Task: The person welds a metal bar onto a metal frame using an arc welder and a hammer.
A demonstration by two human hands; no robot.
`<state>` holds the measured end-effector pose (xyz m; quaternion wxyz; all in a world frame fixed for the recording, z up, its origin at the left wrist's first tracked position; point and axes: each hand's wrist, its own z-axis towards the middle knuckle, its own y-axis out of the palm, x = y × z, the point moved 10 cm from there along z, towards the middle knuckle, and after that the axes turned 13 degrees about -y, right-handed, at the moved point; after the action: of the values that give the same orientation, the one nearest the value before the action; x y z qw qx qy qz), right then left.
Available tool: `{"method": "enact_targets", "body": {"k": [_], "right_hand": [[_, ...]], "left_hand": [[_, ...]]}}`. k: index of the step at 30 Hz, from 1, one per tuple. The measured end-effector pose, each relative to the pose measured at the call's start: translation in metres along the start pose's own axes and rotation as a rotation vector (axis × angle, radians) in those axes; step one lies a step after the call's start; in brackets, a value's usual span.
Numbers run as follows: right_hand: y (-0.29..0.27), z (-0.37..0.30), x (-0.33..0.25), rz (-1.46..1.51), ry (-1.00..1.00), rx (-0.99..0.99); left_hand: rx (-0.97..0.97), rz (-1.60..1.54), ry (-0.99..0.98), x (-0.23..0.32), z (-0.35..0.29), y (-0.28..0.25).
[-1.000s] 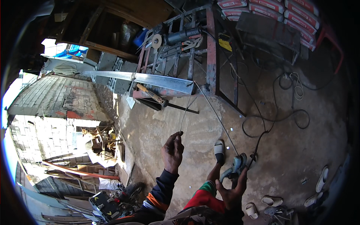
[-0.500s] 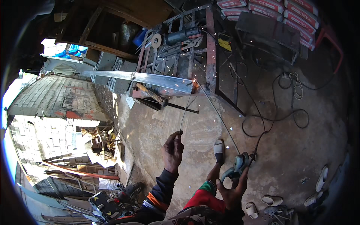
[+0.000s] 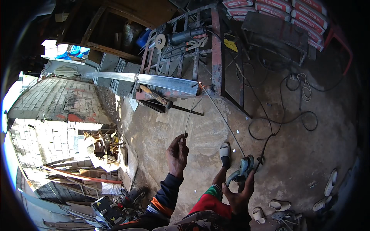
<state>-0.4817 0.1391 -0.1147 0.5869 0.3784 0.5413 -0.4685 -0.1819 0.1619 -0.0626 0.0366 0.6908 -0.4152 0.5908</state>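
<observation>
My right hand (image 3: 241,194) is wrapped around a green electrode holder (image 3: 243,168), its cable trailing off to the right. A long welding rod (image 3: 224,121) runs from the holder up to the near right end of a silvery metal bar (image 3: 165,83). A tiny orange glow shows where the rod tip meets the bar's end. Between my left thumb and fingers is a thin metal wire (image 3: 188,119), pointing up toward that same end. My left hand (image 3: 177,156) is closed in a pinch, well below the bar.
The bar rests across a rusty metal frame table (image 3: 217,57) bearing an angle grinder (image 3: 185,37). A hammer (image 3: 156,96) with a wooden handle lies by its edge. Black cable (image 3: 283,123) loops on the floor at right. Slippers (image 3: 279,205) and stacked bags (image 3: 308,23) stand farther right.
The spray of sparks around the rod tip has gone, and the bright orange glow has shrunk to a small point. Both hands stay almost where they were.
</observation>
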Motion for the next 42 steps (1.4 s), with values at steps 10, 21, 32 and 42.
{"method": "enact_targets", "body": {"k": [10, 21, 32, 42], "right_hand": [[0.001, 0.001, 0.005, 0.009, 0.033, 0.011], [0.003, 0.003, 0.002, -0.041, 0.017, -0.002], [0.000, -0.004, 0.005, 0.053, -0.032, 0.052], [0.001, 0.001, -0.003, -0.048, -0.057, 0.015]], "left_hand": [[-0.013, 0.013, 0.002, 0.003, -0.001, 0.000], [-0.003, -0.008, 0.004, 0.001, 0.000, 0.001], [-0.003, 0.009, -0.007, 0.002, -0.002, 0.000], [0.010, 0.050, 0.004, 0.000, 0.000, -0.002]]}}
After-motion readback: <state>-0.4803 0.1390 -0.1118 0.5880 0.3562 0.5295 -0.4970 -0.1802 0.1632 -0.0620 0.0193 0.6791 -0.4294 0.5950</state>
